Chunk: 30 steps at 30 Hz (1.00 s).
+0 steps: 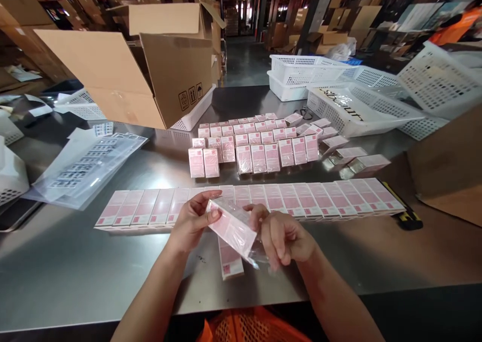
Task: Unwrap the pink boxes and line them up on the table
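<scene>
My left hand (190,224) grips a small pink-and-white box (231,229) by its left end, thumb on top. Loose clear plastic film (259,251) hangs around the box's right end. The curled fingers of my right hand (284,236) pinch that film beside the box. Directly beneath lies another pink-and-white box (230,261), partly covered by the held one. Behind my hands a long row of similar boxes (309,201) lies side by side across the table.
Film-wrapped boxes (259,157) stand grouped farther back on the metal table (113,276). An open carton (176,76) sits behind left, near plastic sheets with labels (90,166). White baskets (361,111) occupy the back right. A yellow-and-black tool (409,219) lies by the row's right end.
</scene>
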{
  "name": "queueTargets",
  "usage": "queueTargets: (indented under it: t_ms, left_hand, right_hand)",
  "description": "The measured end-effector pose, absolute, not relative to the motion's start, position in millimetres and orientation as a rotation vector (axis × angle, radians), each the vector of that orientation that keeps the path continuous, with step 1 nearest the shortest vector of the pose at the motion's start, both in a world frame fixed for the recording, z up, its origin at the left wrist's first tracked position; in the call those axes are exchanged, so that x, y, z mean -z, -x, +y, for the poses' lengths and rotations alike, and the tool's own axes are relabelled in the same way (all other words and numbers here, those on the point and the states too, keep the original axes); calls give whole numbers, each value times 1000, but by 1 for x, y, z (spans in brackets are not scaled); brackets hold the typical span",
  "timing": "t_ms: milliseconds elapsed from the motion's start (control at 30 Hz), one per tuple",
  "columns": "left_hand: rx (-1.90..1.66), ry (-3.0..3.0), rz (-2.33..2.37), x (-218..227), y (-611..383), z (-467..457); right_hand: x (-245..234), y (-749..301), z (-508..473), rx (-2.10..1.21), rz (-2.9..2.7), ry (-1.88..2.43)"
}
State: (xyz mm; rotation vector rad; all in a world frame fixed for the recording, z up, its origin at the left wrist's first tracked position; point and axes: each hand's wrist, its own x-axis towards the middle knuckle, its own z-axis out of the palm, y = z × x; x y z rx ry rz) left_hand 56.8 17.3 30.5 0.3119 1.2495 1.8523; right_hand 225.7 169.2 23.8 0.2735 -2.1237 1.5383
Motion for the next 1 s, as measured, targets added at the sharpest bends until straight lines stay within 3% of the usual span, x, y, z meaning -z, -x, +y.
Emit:
queueTargets:
  t_ms: [133,233,333,433,500,833,1000]
  left_hand:
    - [-1994,-101,1320,-28,-32,15]
    - [-2263,18,1452,-25,-7,7]
    - [-2435,-55,1722,-24,-8,1]
    - [-2365,-236,1900,-23,-29,4]
    - [-2294,-314,1909,-21,-41,6]
    - [-2129,-69,1603,-26,-12,5]
    - [-2090,-276,1851,-13,-34,8]
  right_hand:
    - [-33,-239,179,-1711,-1804,-438]
    - [-34,-244,185,-1536,-1691,-181]
    - [-28,-234,182,-966,-1937,111]
    - [-20,-217,166,-291,-2132,59]
    - [-17,-210,156,-47,-2186,8]
    - [-22,-221,169,-190,-2421,111]
    - [-18,-214,159,-292,-2405,346]
